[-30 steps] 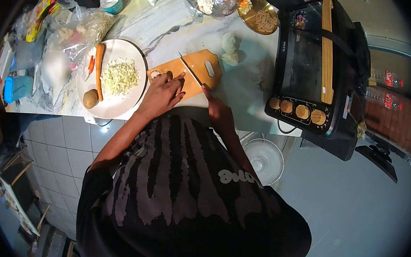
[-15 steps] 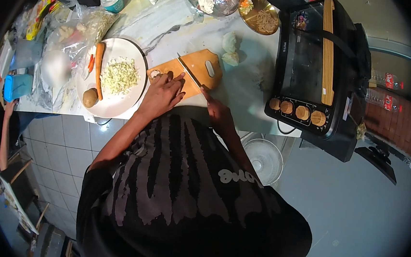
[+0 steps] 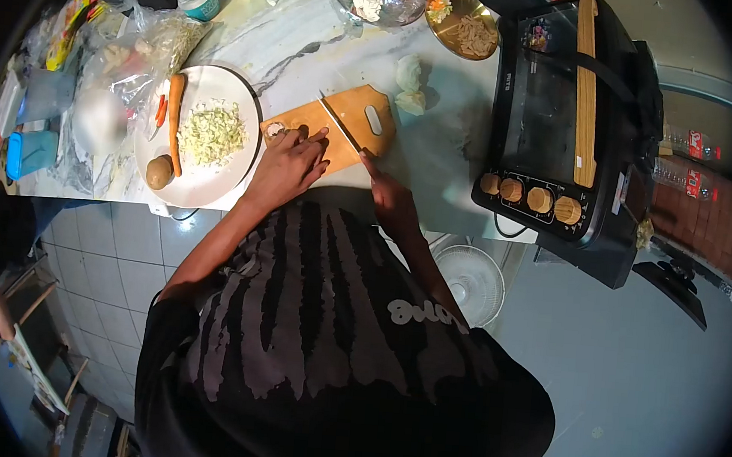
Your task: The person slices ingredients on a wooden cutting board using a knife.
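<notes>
On the wooden cutting board [image 3: 360, 103], my left hand [image 3: 289, 167] rests with fingers bent and drawn together over a small brownish piece of food that they mostly hide. Pale and brown cut bits [image 3: 276, 129] lie by its fingertips, too small to name. My right hand [image 3: 392, 203] grips a knife [image 3: 338, 123] by its handle. The blade slants across the board, a short gap to the right of my left fingers. Left of the board, a white plate [image 3: 223, 80] bears chopped pale-green vegetable [image 3: 210, 135], a carrot [image 3: 176, 119], red chilies [image 3: 162, 112] and a brown potato [image 3: 160, 172].
A black toaster oven [image 3: 538, 113] stands at the right. Behind the board lie pale leaf pieces [image 3: 410, 86], a glass bowl [image 3: 396, 16] and a metal plate [image 3: 460, 43] of cut food. Plastic bags [image 3: 130, 64] and a blue container [image 3: 32, 155] crowd the left.
The knife has shifted slightly to the right, away from my left fingers. My left hand has barely moved. At the far left, another person's hand has left the blue container and moved down.
</notes>
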The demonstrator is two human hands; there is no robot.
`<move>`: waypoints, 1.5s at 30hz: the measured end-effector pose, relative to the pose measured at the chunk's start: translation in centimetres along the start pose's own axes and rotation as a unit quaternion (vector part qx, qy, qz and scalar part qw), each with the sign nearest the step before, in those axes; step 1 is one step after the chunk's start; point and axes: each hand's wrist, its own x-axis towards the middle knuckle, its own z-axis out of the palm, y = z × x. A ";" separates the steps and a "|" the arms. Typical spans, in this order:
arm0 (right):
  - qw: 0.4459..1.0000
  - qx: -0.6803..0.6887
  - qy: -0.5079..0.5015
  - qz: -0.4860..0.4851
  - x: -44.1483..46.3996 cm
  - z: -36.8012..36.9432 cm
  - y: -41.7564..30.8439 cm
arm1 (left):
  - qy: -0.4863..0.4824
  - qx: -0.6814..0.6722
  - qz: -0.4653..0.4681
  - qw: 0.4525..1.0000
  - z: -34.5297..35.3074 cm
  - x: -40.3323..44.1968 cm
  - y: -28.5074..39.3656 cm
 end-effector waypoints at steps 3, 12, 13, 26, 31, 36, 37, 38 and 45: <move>1.000 0.025 -0.012 -0.010 0.1 -0.2 -0.4 | 0.022 0.006 0.013 1.000 -0.1 0.1 0.2; 0.996 0.065 -0.042 0.044 0.6 -0.3 -0.5 | 0.034 0.001 0.011 0.999 -0.2 0.1 0.4; 0.996 0.066 -0.042 0.045 0.4 -0.3 -0.7 | 0.041 0.003 0.015 0.999 -0.2 0.1 0.4; 0.964 0.210 -0.014 0.160 -0.2 1.6 3.8 | 0.090 -0.116 -0.124 0.981 1.1 2.0 -0.8; 0.908 0.378 -0.006 0.181 0.7 1.4 4.5 | 0.075 -0.131 -0.171 0.974 1.0 3.9 -0.9; 0.898 0.380 -0.064 0.213 1.5 -1.0 2.3 | 0.097 -0.127 -0.178 0.971 1.0 4.8 -0.4; 0.897 0.384 -0.057 0.212 1.6 -1.1 2.0 | 0.116 -0.097 -0.181 0.972 1.1 5.0 -0.4; 0.909 0.361 -0.071 0.193 1.7 -1.1 1.8 | 0.133 -0.067 -0.183 0.972 1.2 5.0 -0.3; 0.900 0.397 -0.093 0.156 1.5 -1.1 2.1 | 0.149 -0.057 -0.157 0.975 2.3 3.9 -1.2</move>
